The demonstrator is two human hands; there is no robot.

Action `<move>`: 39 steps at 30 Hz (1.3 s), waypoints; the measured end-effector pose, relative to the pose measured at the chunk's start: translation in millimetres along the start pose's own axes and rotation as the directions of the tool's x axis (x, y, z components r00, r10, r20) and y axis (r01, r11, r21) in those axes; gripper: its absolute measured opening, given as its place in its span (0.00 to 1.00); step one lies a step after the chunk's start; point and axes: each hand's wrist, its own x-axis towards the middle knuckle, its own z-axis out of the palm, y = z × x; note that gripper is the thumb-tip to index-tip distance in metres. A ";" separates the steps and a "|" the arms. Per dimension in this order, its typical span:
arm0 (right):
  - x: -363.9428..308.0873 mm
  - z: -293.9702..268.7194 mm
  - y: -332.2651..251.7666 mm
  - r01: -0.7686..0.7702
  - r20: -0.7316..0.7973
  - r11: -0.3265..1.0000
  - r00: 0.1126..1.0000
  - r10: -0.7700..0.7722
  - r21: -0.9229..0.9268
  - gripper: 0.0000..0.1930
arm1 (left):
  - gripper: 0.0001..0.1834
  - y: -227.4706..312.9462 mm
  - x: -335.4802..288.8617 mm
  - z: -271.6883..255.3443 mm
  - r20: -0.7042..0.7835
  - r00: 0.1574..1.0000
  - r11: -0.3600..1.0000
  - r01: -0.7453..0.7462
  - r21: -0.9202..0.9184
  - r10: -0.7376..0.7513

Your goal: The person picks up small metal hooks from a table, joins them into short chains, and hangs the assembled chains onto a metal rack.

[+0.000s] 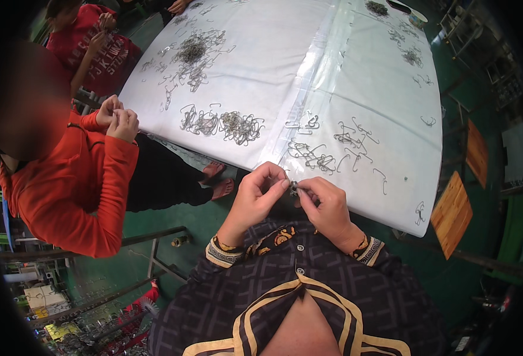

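Left hand [260, 191] and right hand [325, 204] pinch a metal piece [293, 188]. Hooks [327, 162] litter the table [267, 65] beyond, with a co-worker [75, 190] left, boards [451, 216] right.

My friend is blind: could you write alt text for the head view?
A person's left hand and right hand hold a small, partly hidden grey piece at the edge of a white-covered table strewn with bent wire pieces; a co-worker in orange is at left.
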 end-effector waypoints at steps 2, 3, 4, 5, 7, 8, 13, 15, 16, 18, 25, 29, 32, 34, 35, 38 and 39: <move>-0.5 0.5 0.4 0.013 0.007 1.000 1.000 -0.013 -0.012 0.06 | 0.05 3.3 0.4 6.7 -0.048 0.999 1.000 -0.014 0.011 0.015; -1.0 0.7 0.6 0.016 0.016 1.000 1.000 -0.016 -0.016 0.06 | 0.04 3.2 0.4 9.1 -0.056 0.998 1.000 -0.019 -0.001 0.019; -1.2 0.5 0.6 0.021 0.023 1.000 1.000 -0.021 -0.019 0.06 | 0.04 3.4 0.9 11.4 -0.063 0.998 1.000 -0.027 -0.011 0.026; -1.4 0.2 0.5 0.026 0.030 0.999 0.999 -0.025 -0.024 0.06 | 0.04 4.0 0.9 12.7 -0.070 0.997 0.999 -0.034 -0.022 0.032; -2.0 -1.2 -0.6 0.035 0.035 0.999 0.999 -0.034 -0.032 0.06 | 0.03 8.2 -2.2 13.5 -0.054 0.999 1.000 0.008 -0.005 -0.008; -1.7 -2.1 -1.2 0.040 0.038 0.999 0.999 -0.039 -0.036 0.06 | 0.03 9.5 -4.2 13.8 -0.046 0.999 1.000 0.028 0.005 -0.028; 17.4 -15.1 10.4 -0.024 -0.019 0.999 1.000 0.023 -0.022 0.06 | 0.03 9.5 -12.5 13.9 -0.078 0.994 0.996 -0.070 0.048 0.074; 36.3 -13.7 40.6 -0.014 -0.080 0.986 0.997 0.001 -0.168 0.06 | 0.03 8.9 -13.3 14.0 -0.075 0.992 0.992 -0.099 0.073 0.104; 48.5 -11.8 60.4 -0.002 -0.086 0.964 0.996 -0.022 -0.266 0.07 | 0.03 13.2 -13.5 14.5 -0.072 0.991 0.990 -0.103 0.097 0.110; 56.7 -6.3 88.4 0.028 -0.075 0.899 0.995 -0.067 -0.437 0.08 | 0.03 16.2 -17.8 14.7 -0.073 0.993 0.990 -0.087 0.111 0.095; 90.3 9.4 116.9 0.158 -0.009 0.730 0.976 -0.219 -0.665 0.05 | 0.02 21.0 -22.1 12.3 -0.071 0.987 0.976 -0.128 0.176 0.143; 96.2 12.2 121.1 0.241 0.063 0.639 0.956 -0.288 -0.731 0.02 | 0.02 21.0 -22.8 10.7 -0.087 0.987 0.978 -0.117 0.173 0.134; 97.3 13.7 123.5 0.283 0.092 0.574 0.937 -0.338 -0.768 0.03 | 0.02 18.0 -23.4 13.3 -0.084 0.989 0.984 -0.105 0.145 0.118; 96.9 14.6 124.4 0.295 0.112 0.542 0.932 -0.345 -0.787 0.03 | 0.02 17.6 -23.2 14.4 -0.076 0.989 0.982 -0.114 0.152 0.127; 96.7 15.5 124.4 0.295 0.123 0.530 0.934 -0.336 -0.795 0.03 | 0.02 17.5 -23.4 14.7 -0.073 0.989 0.981 -0.118 0.155 0.130; 95.7 14.6 119.2 0.310 0.170 0.481 0.935 -0.312 -0.820 0.02 | 0.02 16.1 -23.7 15.8 -0.078 0.990 0.981 -0.106 0.161 0.119; 95.7 13.8 117.7 0.317 0.187 0.462 0.934 -0.305 -0.828 0.02 | 0.02 16.2 -23.5 16.4 -0.079 0.990 0.981 -0.103 0.163 0.117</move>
